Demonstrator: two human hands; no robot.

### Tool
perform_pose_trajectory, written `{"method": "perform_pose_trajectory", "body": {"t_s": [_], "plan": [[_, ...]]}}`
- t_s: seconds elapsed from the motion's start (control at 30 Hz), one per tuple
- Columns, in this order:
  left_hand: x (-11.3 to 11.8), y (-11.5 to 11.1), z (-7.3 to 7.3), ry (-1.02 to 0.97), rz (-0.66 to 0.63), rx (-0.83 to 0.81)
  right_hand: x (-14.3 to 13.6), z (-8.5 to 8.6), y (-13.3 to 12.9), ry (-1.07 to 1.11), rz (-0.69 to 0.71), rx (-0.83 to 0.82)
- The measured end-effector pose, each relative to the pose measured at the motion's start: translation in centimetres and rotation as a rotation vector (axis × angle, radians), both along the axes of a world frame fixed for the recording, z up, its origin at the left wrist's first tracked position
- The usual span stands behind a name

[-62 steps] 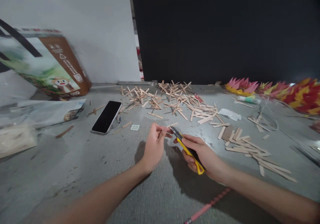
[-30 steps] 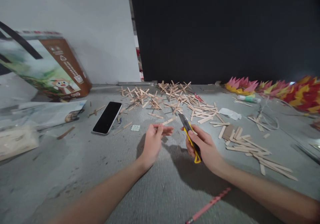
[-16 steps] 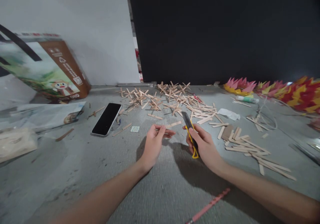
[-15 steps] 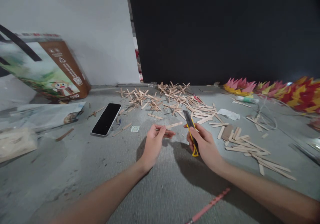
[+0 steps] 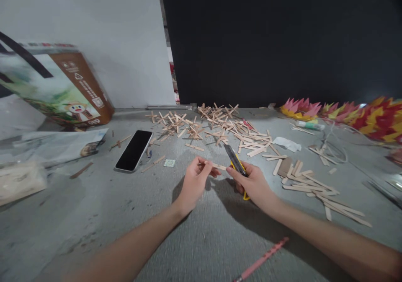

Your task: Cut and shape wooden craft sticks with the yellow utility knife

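Note:
Between thumb and fingers, my left hand pinches one end of a wooden craft stick, which points to the right. My right hand is closed around a yellow and black utility knife, its blade pointing up and to the left. The right thumb is extended at the free end of the stick and seems to touch it. Just beyond both hands lies a heap of craft sticks, several joined into crossed shapes. More loose craft sticks are scattered to the right of my right hand.
A phone and a small square packet lie to the left. A printed bag stands at far left. Pink, yellow and red paper pieces, a glue stick and a cable are at right. A pink pencil lies in front.
My right hand has turned the knife further to the left and brought its thumb to the craft stick's free end. The stick has tilted slightly downward at the right. My left hand barely moved.

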State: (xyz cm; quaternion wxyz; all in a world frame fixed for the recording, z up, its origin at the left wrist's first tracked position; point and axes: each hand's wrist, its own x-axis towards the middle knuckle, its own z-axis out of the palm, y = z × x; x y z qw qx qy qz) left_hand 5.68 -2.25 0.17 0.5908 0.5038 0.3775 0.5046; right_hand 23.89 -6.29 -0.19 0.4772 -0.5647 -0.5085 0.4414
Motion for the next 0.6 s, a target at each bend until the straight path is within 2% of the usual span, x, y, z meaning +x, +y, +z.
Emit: {"method": "perform_pose_trajectory", "body": {"t_s": [0.1,0.27,0.43,0.6], "plan": [[0.0,0.1,-0.3,0.043,-0.048,0.044,-0.3,0.0,-0.2,0.033,0.042,0.002],[0.0,-0.1,-0.6,0.081,-0.232,0.083,-0.8,0.5,-0.6,0.045,0.062,0.015],[0.1,-0.3,-0.2,0.099,-0.176,0.09,-1.0,0.7,-1.0,-0.043,0.107,0.043],[0.2,-0.4,0.3,0.006,-0.135,0.082,0.7,1.4,-0.6,-0.431,0.171,0.229]]}}
